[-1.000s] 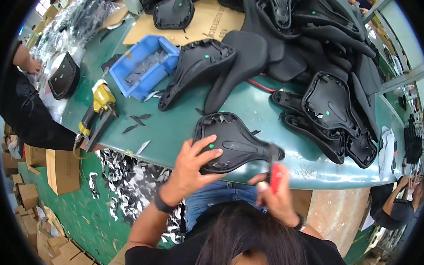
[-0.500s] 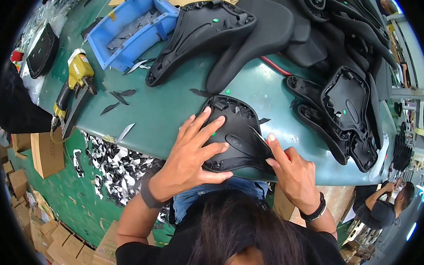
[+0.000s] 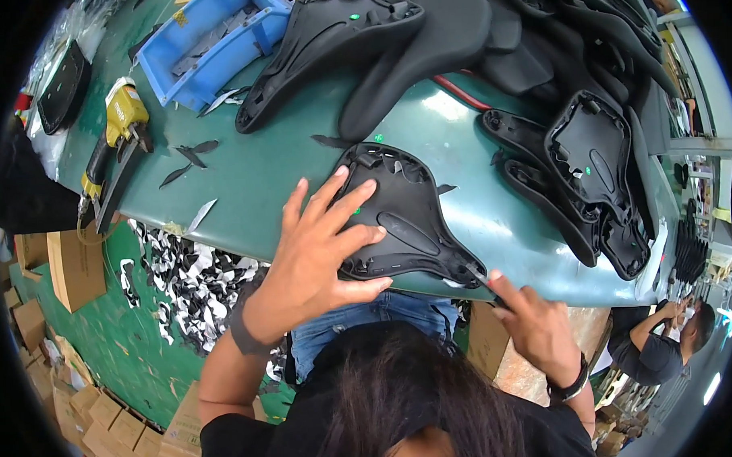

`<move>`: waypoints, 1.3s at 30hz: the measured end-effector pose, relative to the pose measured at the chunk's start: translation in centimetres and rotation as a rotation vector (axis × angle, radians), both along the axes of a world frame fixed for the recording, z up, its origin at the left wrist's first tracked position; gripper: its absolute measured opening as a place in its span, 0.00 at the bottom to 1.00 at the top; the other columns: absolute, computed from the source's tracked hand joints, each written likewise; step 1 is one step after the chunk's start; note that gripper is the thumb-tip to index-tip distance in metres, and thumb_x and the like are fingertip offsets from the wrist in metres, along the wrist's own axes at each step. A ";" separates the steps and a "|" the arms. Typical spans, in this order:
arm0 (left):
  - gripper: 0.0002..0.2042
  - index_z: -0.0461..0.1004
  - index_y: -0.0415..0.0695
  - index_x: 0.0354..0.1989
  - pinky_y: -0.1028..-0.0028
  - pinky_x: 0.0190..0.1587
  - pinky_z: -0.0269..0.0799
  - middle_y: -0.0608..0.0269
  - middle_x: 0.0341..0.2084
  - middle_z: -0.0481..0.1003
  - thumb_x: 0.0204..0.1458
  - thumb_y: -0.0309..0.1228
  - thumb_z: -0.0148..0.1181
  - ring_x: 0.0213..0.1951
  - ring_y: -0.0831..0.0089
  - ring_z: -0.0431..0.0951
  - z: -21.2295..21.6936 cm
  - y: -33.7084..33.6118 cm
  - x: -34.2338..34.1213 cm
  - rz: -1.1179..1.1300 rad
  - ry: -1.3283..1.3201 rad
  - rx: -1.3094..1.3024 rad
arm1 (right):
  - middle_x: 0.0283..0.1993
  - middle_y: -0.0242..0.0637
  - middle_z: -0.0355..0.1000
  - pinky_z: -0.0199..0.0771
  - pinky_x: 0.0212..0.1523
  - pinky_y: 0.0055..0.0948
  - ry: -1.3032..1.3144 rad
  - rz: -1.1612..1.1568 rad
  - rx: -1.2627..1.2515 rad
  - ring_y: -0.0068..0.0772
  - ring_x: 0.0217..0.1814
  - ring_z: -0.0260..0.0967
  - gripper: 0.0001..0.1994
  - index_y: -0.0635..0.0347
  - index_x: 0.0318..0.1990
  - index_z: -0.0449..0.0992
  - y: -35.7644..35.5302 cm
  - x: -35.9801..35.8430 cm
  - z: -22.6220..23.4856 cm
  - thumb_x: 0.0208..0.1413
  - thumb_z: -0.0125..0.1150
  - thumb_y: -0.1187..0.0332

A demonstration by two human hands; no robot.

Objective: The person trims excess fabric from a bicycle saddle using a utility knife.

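A black bicycle saddle lies underside up near the table's front edge, its wide end away from me and its nose at the lower right. My left hand rests on the left side of the saddle with fingers spread, the fingertips on its underside. A thin knife is held in my closed right hand, its tip at the saddle's nose; the fingers hide most of its handle.
The green table bears black scraps, a yellow air stapler and a blue bin of grey pieces. Black saddles pile up at the right and back. Offcuts and cartons lie on the floor.
My right hand and the knife have moved down and right, from the saddle's side to its nose. The left hand has stayed on the saddle, its fingers slightly more spread.
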State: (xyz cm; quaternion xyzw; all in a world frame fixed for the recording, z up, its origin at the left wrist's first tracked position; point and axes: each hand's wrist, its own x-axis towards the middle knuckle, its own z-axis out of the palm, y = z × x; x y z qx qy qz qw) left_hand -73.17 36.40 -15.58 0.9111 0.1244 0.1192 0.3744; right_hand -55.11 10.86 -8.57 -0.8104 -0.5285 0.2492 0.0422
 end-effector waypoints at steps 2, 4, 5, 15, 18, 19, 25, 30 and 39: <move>0.22 0.77 0.47 0.38 0.51 0.63 0.49 0.57 0.56 0.68 0.33 0.41 0.74 0.62 0.55 0.62 1.6 -1.4 0.8 0.066 0.052 0.188 | 0.49 0.52 0.71 0.77 0.33 0.38 0.060 -0.102 0.423 0.53 0.37 0.76 0.33 0.58 0.64 0.59 -1.3 1.3 -2.2 0.50 0.66 0.76; 0.23 0.76 0.48 0.40 0.54 0.59 0.51 0.60 0.52 0.69 0.34 0.43 0.73 0.58 0.58 0.64 3.3 -4.2 2.1 0.060 0.140 0.176 | 0.55 0.50 0.68 0.76 0.42 0.33 0.212 -0.363 0.460 0.44 0.46 0.75 0.37 0.62 0.64 0.56 0.1 0.4 -3.6 0.47 0.71 0.74; 0.24 0.76 0.49 0.41 0.57 0.56 0.54 0.62 0.49 0.69 0.35 0.45 0.72 0.55 0.61 0.66 3.6 -5.1 2.7 0.052 0.222 0.164 | 0.55 0.49 0.68 0.75 0.45 0.32 0.338 -0.448 0.450 0.41 0.48 0.73 0.39 0.62 0.64 0.56 1.3 0.0 -4.2 0.45 0.73 0.72; 0.25 0.79 0.48 0.38 0.54 0.65 0.55 0.58 0.57 0.68 0.28 0.42 0.79 0.68 0.49 0.55 -1.4 0.4 -0.3 0.028 -0.093 -0.090 | 0.29 0.38 0.70 0.72 0.26 0.33 0.123 0.164 0.294 0.41 0.26 0.71 0.30 0.50 0.61 0.69 3.3 0.9 -2.3 0.47 0.69 0.68; 0.24 0.79 0.48 0.37 0.55 0.65 0.55 0.60 0.57 0.70 0.28 0.41 0.79 0.68 0.49 0.54 -2.1 1.2 0.4 0.007 -0.145 -0.128 | 0.25 0.35 0.65 0.65 0.21 0.35 0.095 0.280 0.282 0.36 0.21 0.66 0.30 0.46 0.60 0.70 5.5 1.3 -2.4 0.46 0.68 0.68; 0.24 0.79 0.48 0.36 0.55 0.65 0.55 0.61 0.57 0.70 0.28 0.40 0.79 0.68 0.49 0.54 -2.3 1.2 0.4 -0.013 -0.162 -0.139 | 0.26 0.37 0.67 0.66 0.22 0.35 0.113 0.335 0.248 0.39 0.22 0.68 0.28 0.51 0.59 0.70 6.2 1.5 -2.0 0.46 0.67 0.71; 0.20 0.78 0.47 0.33 0.53 0.64 0.54 0.61 0.56 0.69 0.33 0.43 0.77 0.68 0.49 0.54 -2.8 1.5 0.6 -0.031 -0.185 -0.172 | 0.22 0.36 0.56 0.64 0.17 0.31 -0.035 0.603 0.193 0.35 0.17 0.62 0.32 0.37 0.63 0.66 8.6 2.0 -2.1 0.47 0.58 0.72; 0.23 0.80 0.48 0.36 0.55 0.66 0.53 0.61 0.58 0.69 0.29 0.39 0.79 0.69 0.49 0.52 -2.2 1.8 0.3 -0.050 -0.148 -0.192 | 0.22 0.37 0.57 0.65 0.18 0.32 -0.011 0.536 0.099 0.37 0.18 0.63 0.31 0.34 0.63 0.65 6.5 3.1 -1.6 0.49 0.57 0.72; 0.10 0.73 0.46 0.28 0.64 0.46 0.56 0.64 0.34 0.68 0.39 0.30 0.69 0.45 0.63 0.66 3.2 0.5 2.8 -0.172 0.178 0.038 | 0.23 0.39 0.60 0.67 0.21 0.33 -0.131 0.499 0.021 0.39 0.18 0.65 0.32 0.30 0.63 0.65 6.7 3.0 0.1 0.48 0.57 0.71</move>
